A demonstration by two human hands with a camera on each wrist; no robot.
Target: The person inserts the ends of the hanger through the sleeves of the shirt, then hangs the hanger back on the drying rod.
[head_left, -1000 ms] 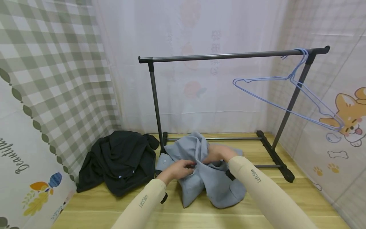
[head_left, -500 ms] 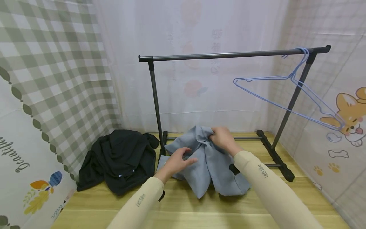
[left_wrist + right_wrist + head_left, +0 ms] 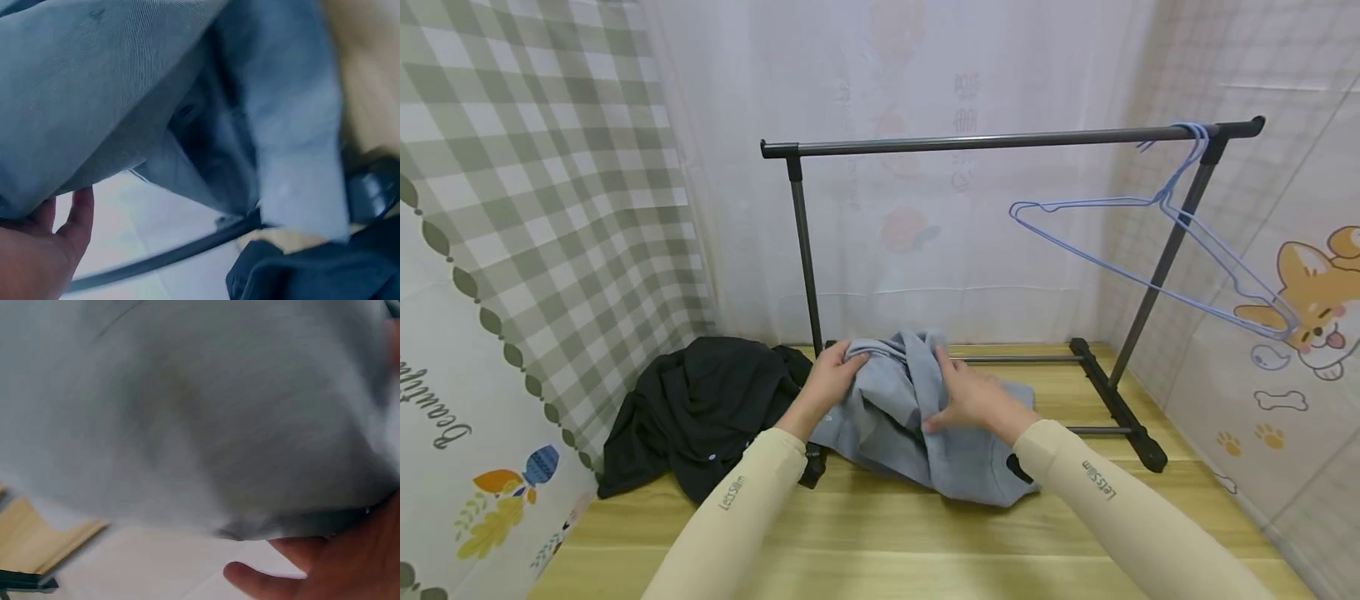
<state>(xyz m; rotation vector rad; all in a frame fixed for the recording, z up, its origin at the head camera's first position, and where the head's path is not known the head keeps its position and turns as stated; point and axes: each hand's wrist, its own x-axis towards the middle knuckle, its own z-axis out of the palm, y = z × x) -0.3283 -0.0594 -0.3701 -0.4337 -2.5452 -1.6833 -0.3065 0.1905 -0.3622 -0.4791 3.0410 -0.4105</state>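
The left hand (image 3: 829, 377) grips the crumpled grey-blue cloth garment (image 3: 886, 402) beside the rumpled black cloth heap (image 3: 700, 408), but the right hand (image 3: 977, 402), spread wide, may let it slip.

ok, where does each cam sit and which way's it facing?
Head: worn on the head, faces forward and down to the blue-gray shirt and clothes rack; left hand, right hand and cream sleeves show.
Left wrist: on that wrist, faces the shirt close up; left hand at lower left.
Right wrist: on that wrist, faces the shirt, blurred; right hand at lower right.
Both wrist views share the shirt.
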